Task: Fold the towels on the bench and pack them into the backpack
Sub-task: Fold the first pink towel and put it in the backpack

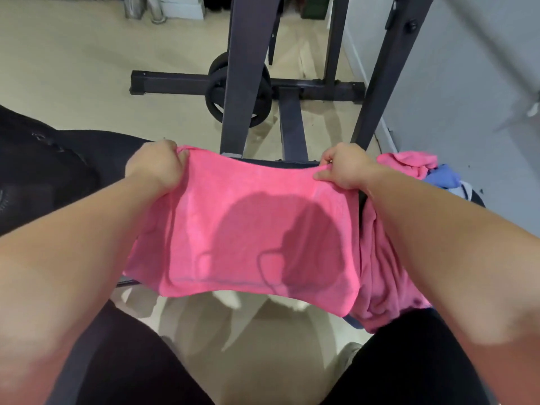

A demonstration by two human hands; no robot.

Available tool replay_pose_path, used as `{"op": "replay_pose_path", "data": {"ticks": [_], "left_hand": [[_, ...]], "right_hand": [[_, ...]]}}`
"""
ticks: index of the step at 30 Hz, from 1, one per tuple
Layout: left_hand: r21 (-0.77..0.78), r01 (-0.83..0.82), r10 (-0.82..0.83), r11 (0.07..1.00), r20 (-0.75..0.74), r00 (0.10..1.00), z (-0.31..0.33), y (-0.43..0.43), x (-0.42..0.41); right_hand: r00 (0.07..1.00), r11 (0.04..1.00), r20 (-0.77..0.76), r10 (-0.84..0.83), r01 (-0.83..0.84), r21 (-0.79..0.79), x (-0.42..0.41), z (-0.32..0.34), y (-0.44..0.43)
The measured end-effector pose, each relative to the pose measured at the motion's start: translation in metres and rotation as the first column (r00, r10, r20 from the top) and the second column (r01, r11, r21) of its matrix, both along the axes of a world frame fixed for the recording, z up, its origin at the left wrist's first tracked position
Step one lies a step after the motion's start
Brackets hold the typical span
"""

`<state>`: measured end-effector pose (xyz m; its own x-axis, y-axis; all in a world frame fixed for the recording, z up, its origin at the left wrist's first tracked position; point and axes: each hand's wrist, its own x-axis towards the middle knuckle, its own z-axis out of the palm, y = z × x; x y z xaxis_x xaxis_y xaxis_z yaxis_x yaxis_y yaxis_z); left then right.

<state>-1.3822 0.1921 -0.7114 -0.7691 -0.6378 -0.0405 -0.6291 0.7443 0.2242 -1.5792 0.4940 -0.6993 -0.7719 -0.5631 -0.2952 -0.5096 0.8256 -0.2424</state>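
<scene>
A person's left hand (157, 165) and right hand (342, 168) each clench a far corner of a pink towel (248, 229), stretched out over the tabletop (277, 162). Crumpled towels (409, 163), pink and blue, wait at 3 o'clock. A black bag (43, 171), apparently the backpack, sits at 9 o'clock. Folding appears barely begun, and no towel looks packed.

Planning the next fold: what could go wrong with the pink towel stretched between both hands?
The left hand and right hand grip only the top corners of the pink towel; a slipped grip could let it fall to the floor. Its right edge hangs beside a second pink towel, which might get dragged along.
</scene>
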Motion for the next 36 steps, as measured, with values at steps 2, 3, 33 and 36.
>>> {"op": "replay_pose_path", "data": {"ticks": [2, 3, 33, 36], "left_hand": [[-0.033, -0.030, 0.028, 0.999, -0.064, 0.998, 0.001, -0.007, -0.009], [-0.049, -0.043, 0.038, 0.998, -0.091, 0.995, 0.001, -0.009, -0.012], [-0.102, 0.121, -0.143, 0.987, -0.243, 0.959, -0.015, 0.080, 0.072], [-0.120, -0.055, 0.026, 0.991, -0.232, 0.972, -0.005, 0.051, 0.097]], "right_hand": [[0.996, 0.999, -0.084, -0.033, 0.032, -0.014, -0.011, 0.003, -0.008], [0.988, 0.998, -0.140, -0.062, 0.059, -0.025, -0.014, 0.005, -0.012], [0.977, 1.000, -0.213, 0.020, -0.019, 0.005, 0.110, -0.057, -0.019], [0.978, 0.988, -0.154, 0.143, -0.150, -0.038, 0.141, -0.048, -0.056]]}}
